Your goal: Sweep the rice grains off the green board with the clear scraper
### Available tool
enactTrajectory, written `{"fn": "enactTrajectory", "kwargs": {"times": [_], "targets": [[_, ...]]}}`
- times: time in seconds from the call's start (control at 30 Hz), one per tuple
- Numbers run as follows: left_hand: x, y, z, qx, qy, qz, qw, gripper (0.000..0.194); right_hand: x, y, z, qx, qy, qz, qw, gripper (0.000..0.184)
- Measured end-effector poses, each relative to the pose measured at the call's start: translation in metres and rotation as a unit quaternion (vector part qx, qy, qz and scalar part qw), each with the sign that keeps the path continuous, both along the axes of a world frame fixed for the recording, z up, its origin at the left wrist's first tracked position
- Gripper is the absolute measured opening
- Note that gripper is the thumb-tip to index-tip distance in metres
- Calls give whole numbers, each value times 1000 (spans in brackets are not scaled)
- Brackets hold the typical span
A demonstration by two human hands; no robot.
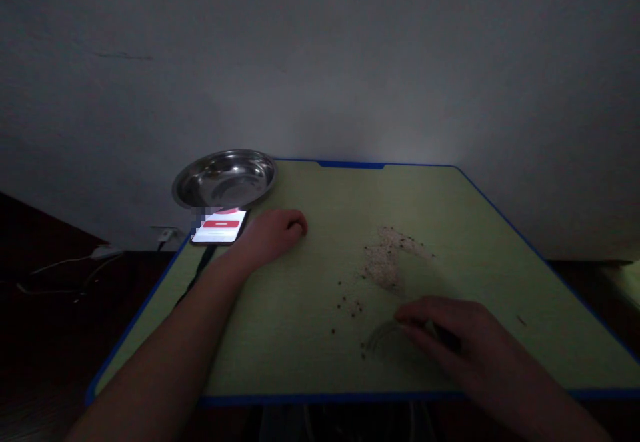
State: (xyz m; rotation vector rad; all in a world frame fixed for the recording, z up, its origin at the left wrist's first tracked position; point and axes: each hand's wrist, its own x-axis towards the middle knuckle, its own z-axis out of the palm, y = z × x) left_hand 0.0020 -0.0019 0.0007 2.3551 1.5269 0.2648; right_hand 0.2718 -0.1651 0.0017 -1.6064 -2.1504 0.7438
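Note:
On the pale green tabletop, my right hand (pixel 450 329) pinches what looks like a fork (pixel 383 337), its tines low over the table near the front edge. Light, rice-like grains (pixel 383 262) lie in a loose patch beyond that hand, mixed with small dark beads or beans (pixel 358 309). Several of the dark pieces are scattered on the near left side of the patch. My left hand (pixel 275 234) rests on the table with its fingers curled in and nothing visible in them, just right of a phone (pixel 217 227) with a lit screen.
A shiny steel basin (pixel 225 179) sits at the back left corner, close to the phone. The table (pixel 430 189) has a blue rim and stands against a grey wall. A dark cable runs from the phone. A small dark sliver (pixel 521 321) lies at right.

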Motion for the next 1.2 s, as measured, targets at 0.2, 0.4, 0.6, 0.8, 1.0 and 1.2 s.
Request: {"fn": "enactTrajectory", "kwargs": {"times": [0.2,0.4,0.6,0.8,1.0,1.2], "targets": [[0,0,1,0,4,4,1000,30,1,-4,-8,2,-14,-2,1000,23],[0,0,1,-1,4,5,1000,30,1,3,-8,27,-18,-18,999,24],[0,1,-2,5,1,-1,1000,30,-2,2,-5,12,-5,4,1000,23],[0,1,0,2,1,1,1000,30,2,-2,-3,5,-12,-7,1000,22],[0,0,-1,5,-5,2,1000,30,-8,1,-8,-19,-7,7,1000,20],[-1,1,-3,3,-7,3,1000,30,-8,1,-5,5,-4,1,1000,23]]}}
